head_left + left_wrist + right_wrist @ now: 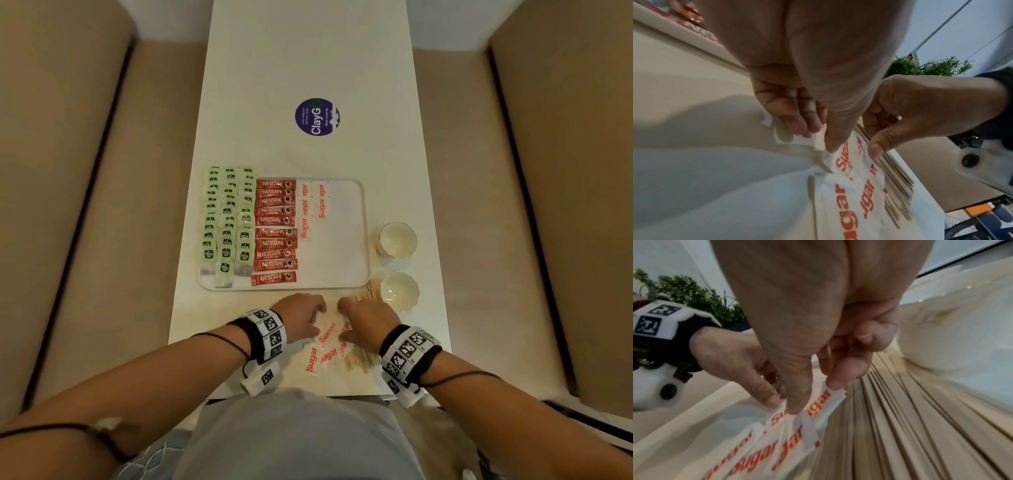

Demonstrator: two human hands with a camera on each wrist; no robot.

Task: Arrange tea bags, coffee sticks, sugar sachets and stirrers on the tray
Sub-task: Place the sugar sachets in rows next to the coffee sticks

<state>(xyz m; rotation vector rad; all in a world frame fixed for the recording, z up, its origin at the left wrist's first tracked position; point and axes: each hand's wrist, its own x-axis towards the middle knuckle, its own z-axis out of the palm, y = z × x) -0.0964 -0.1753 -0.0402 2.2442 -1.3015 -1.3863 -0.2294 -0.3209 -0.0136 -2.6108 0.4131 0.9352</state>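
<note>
So the green tea bags (226, 219) and red coffee sticks (274, 233) sit on the white tray (342, 286), while the left hand (301, 317) and right hand (368, 320) each pinch white paper sugar sachets (325, 346) near the waiting wooden stirrers (359, 359).

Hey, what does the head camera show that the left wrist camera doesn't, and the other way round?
Only the head view shows the white rectangular tray whole, with green-tagged tea bags, red coffee sticks and several white sugar sachets on it, plus two white bowls. Only the left wrist view shows a green leafy plant. Both show the left hand and right hand at the loose white sugar sachets, beside the pale wooden stirrers.
</note>
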